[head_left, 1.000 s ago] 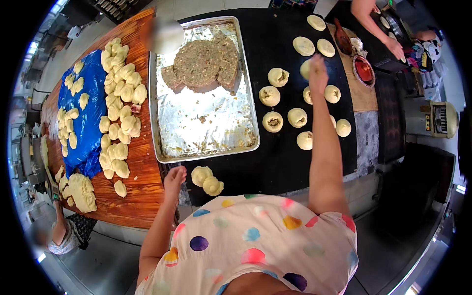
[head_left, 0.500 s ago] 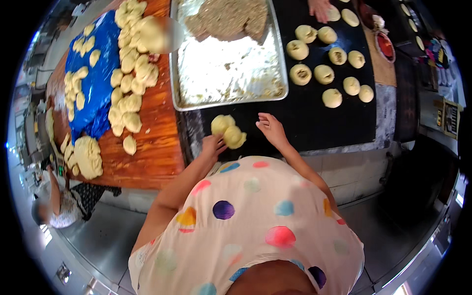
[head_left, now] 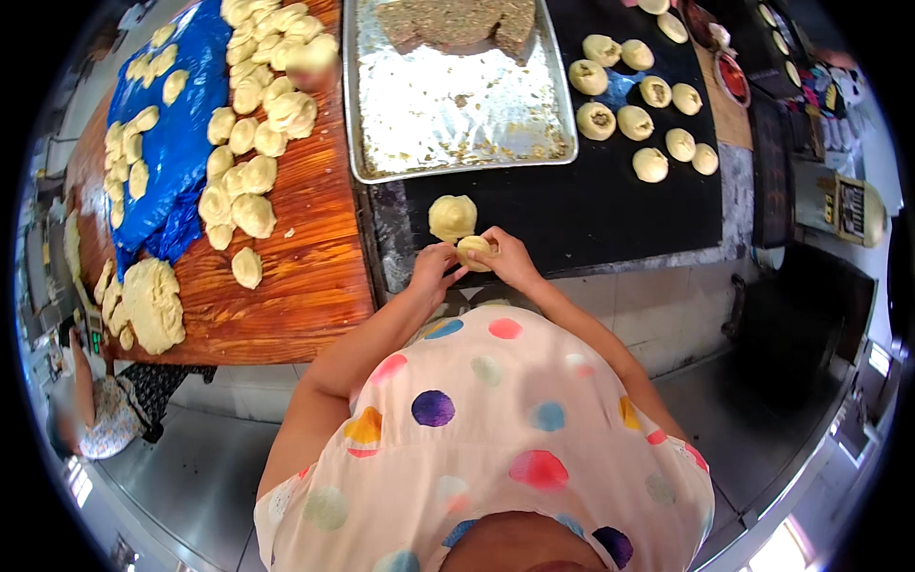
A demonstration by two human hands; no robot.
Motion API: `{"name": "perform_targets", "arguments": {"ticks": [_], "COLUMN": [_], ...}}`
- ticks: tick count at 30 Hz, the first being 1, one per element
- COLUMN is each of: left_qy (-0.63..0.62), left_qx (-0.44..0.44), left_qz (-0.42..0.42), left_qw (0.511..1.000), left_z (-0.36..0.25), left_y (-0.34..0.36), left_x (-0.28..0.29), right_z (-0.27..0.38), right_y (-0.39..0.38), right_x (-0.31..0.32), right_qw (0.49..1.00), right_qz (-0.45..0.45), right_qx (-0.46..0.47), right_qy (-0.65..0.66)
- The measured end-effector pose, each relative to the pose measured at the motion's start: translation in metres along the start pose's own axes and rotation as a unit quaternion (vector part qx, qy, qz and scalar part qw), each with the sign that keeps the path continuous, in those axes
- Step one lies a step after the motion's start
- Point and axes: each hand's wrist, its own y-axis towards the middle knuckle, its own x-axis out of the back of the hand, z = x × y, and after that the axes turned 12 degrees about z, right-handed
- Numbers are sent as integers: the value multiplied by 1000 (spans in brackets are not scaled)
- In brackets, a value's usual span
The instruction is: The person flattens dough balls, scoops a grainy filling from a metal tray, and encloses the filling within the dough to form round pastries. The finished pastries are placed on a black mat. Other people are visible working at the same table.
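Between my two hands, close to the front edge of the dark work surface (head_left: 572, 214), is a small piece of dough (head_left: 476, 253). My left hand (head_left: 437, 265) grips it from the left with bent fingers. From the right, my right hand (head_left: 507, 258) closes its fingers on the same piece. Just beyond them lies another pale dough round (head_left: 452, 218), flattened and resting on the dark surface. Farther away stands a metal tray (head_left: 457, 119) with a brownish, crumbly slab of filling (head_left: 457, 26) at its far end.
Several filled dough balls (head_left: 634, 123) sit at the right, some with filling showing at the top. To the left, many dough pieces (head_left: 253, 181) cover a wooden table (head_left: 315, 276) and a blue plastic sheet (head_left: 176, 205). Another person (head_left: 110, 415) is at the far left.
My right hand has come in to meet my left. The dough pieces that touched are now apart, one held in both hands. The other person's hand at the top has mostly left view.
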Motion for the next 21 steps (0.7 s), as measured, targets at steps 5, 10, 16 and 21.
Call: {"name": "perform_targets", "arguments": {"ticks": [5, 10, 16, 21], "left_qy": [77, 153, 168, 190], "left_qx": [26, 86, 104, 131], "left_qz": [82, 145, 146, 133], "left_qw": [993, 974, 969, 964], "left_z": [3, 28, 46, 35], "left_y": [5, 46, 83, 75], "left_x": [-11, -64, -102, -105], "right_z": [-7, -59, -68, -48], "right_y": [-36, -47, 15, 35], "right_x": [47, 96, 91, 62], "right_qw": [852, 939, 885, 842], "right_qz": [-151, -292, -354, -345], "right_qx": [-113, -179, -238, -261], "right_qy": [489, 32, -185, -322]}}
